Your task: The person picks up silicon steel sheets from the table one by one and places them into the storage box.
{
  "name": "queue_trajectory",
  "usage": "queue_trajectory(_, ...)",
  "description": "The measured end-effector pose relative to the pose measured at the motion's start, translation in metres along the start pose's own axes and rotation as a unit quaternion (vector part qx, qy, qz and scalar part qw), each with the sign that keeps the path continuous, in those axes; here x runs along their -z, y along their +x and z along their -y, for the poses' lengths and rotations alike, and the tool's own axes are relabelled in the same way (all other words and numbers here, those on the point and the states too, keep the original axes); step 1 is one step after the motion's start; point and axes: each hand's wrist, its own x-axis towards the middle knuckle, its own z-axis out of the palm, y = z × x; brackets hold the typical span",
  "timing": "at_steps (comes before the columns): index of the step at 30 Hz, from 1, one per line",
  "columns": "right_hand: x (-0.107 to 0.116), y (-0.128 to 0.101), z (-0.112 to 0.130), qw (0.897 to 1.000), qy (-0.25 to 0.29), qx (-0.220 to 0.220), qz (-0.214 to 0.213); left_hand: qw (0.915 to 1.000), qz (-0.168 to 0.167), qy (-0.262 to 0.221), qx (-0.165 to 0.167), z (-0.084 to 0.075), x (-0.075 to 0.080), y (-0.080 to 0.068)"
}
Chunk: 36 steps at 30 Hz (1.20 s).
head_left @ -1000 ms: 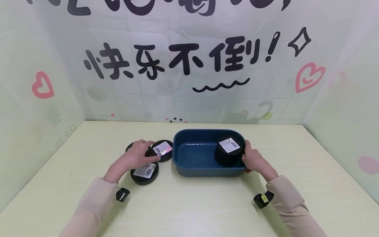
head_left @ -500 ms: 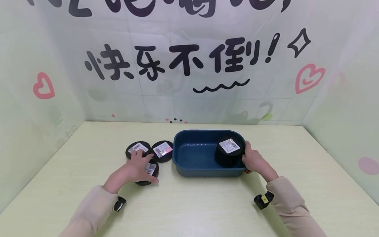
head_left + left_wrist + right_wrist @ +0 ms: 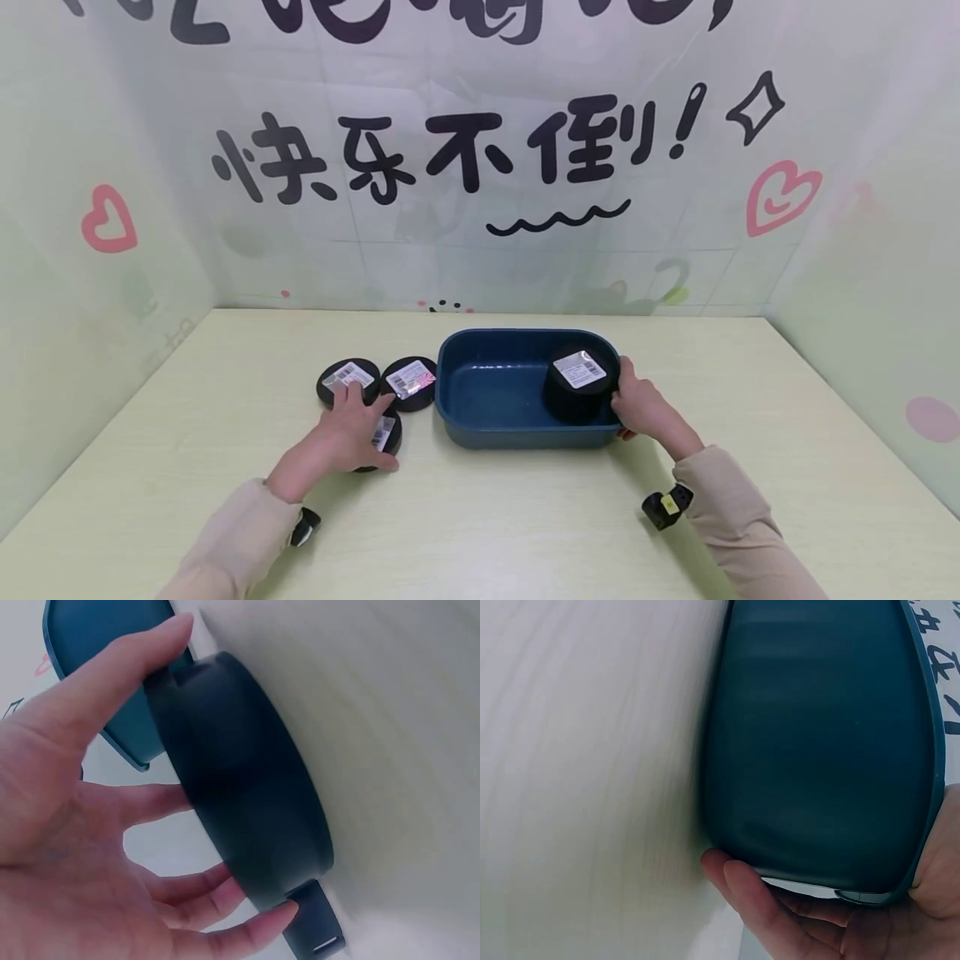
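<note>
Black disc [image 3: 384, 433]: nearest of three flat round labelled tins on the table [image 3: 480, 517], left of the blue tub [image 3: 517, 433]; mostly covered by the left hand.
Left hand [image 3: 343, 435]: fingers curled round the disc's rim, thumb on the tub side; the left wrist view shows the disc [image 3: 247, 817] gripped edge-on across the palm.
Other discs: two more [image 3: 348, 380] [image 3: 409, 382] lie just behind, side by side, close to the fingertips.
Right hand [image 3: 643, 408]: grips the tub's right end, fingers under the rim [image 3: 780, 911], thumb side over the wall.
Tub contents: one taller black tin [image 3: 579, 385] at the right end, near the right hand.
Risk: grip is on the thin rim only, so the disc could slip or tilt out when lifted.
Risk: fingertips sit near the rear discs and could nudge them.
Risk: the tub may slide if the right hand loosens.
</note>
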Motion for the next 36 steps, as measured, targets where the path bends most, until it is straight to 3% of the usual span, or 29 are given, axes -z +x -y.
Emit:
queue_trajectory(7,0.0,0.0,0.0,1.0,0.002,0.0,-0.003,0.9997,-0.024,0.001,-0.003,-0.002,-0.003,-0.002)
queue_trajectory(18,-0.001,0.001,0.0,1.0,0.007,-0.005,-0.002,0.9976,0.065,-0.01,-0.021,0.003,0.001,0.0)
queue_trajectory(36,0.0,0.0,0.0,1.0,0.011,-0.009,0.004,0.9954,0.088,-0.01,-0.036,0.006,0.013,0.003)
